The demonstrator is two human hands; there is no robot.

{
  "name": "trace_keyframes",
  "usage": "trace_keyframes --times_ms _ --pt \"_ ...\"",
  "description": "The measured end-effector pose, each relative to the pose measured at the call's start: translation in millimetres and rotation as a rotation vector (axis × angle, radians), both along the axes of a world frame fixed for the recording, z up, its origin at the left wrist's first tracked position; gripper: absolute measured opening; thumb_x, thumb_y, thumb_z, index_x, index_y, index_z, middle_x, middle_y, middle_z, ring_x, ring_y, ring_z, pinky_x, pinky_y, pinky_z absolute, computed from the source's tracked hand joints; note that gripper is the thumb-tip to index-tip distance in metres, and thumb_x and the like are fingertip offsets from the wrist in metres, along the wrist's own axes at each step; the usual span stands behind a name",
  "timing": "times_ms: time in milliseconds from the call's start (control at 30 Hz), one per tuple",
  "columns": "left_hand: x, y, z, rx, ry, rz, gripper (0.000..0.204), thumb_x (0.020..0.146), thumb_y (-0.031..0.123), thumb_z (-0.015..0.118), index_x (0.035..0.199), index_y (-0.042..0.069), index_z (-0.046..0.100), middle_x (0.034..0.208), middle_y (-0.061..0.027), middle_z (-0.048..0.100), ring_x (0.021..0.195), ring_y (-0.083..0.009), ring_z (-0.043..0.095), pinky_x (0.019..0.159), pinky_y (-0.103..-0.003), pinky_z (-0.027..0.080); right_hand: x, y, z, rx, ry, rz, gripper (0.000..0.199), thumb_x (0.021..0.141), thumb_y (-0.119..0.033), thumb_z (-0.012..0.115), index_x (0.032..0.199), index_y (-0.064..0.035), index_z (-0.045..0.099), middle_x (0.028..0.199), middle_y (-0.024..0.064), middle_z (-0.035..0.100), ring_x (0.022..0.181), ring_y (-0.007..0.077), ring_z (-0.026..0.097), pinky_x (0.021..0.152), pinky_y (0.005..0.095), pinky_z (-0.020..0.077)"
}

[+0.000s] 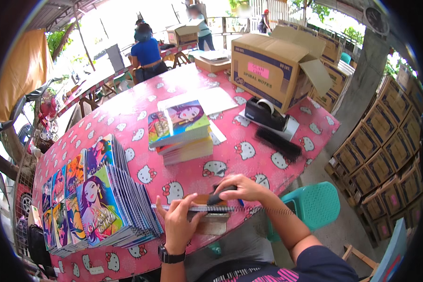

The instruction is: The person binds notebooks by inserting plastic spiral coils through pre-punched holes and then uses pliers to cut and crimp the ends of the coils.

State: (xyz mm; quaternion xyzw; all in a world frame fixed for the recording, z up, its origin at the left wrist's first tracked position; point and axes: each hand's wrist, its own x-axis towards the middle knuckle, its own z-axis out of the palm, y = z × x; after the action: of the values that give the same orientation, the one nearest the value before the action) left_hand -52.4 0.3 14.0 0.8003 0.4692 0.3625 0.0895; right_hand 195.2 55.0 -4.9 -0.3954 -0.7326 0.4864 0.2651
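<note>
We see a large cardboard box (270, 82) at the far right of the pink desk (239, 174), its flaps raised, but its inside is turned away from us and we cannot tell what it holds. Farther back, another open carton (185, 35) stands on a second table, its contents equally out of sight; at the right, stacked cartons (380, 145) rest on a pallet. A black tape dispenser (265, 117) carries a pale roll. Just beside it lies a black bristly bundle (278, 144), too blurred for us to identify. At the near edge of the desk, the left hand (179, 221) has its grip pinching a notebook (207, 208) seen edge-on, so its cover is hidden. The right hand (242, 188) has its grip wrapped around a dark rounded tool (221, 195), largely covered by the fingers. A wire coil (275, 210) trails from the notebook's edge past the right forearm. Glossy notebook stacks (101, 207) sit to the left, with another pile (181, 129) beyond the hands.
</note>
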Motion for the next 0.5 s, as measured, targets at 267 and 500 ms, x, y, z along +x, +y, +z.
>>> trace_keyframes --times_ms 267,500 --pt "-17 1 -6 0.024 -0.029 0.07 0.051 0.07 0.019 0.079 0.118 0.014 0.06 0.085 0.006 0.064 0.095 -0.0159 0.059 0.111 -0.056 0.007 -20 -2 7 0.046 0.416 0.135 0.05 0.083 -0.048 0.065 0.104 -0.0023 0.069 0.107 0.0143 0.065 0.104 0.0244 0.057 0.093 0.0359 0.0428" --pt "-21 3 -2 -0.028 -0.031 0.056 0.05 0.07 0.016 0.079 0.116 0.013 0.058 0.086 0.0033 0.065 0.098 -0.0179 0.058 0.112 -0.053 0.005 -25 9 16 0.048 0.251 0.207 0.043 0.082 -0.043 0.067 0.104 -0.0057 0.071 0.108 0.0176 0.064 0.103 0.0312 0.059 0.094 0.0401 0.0428"
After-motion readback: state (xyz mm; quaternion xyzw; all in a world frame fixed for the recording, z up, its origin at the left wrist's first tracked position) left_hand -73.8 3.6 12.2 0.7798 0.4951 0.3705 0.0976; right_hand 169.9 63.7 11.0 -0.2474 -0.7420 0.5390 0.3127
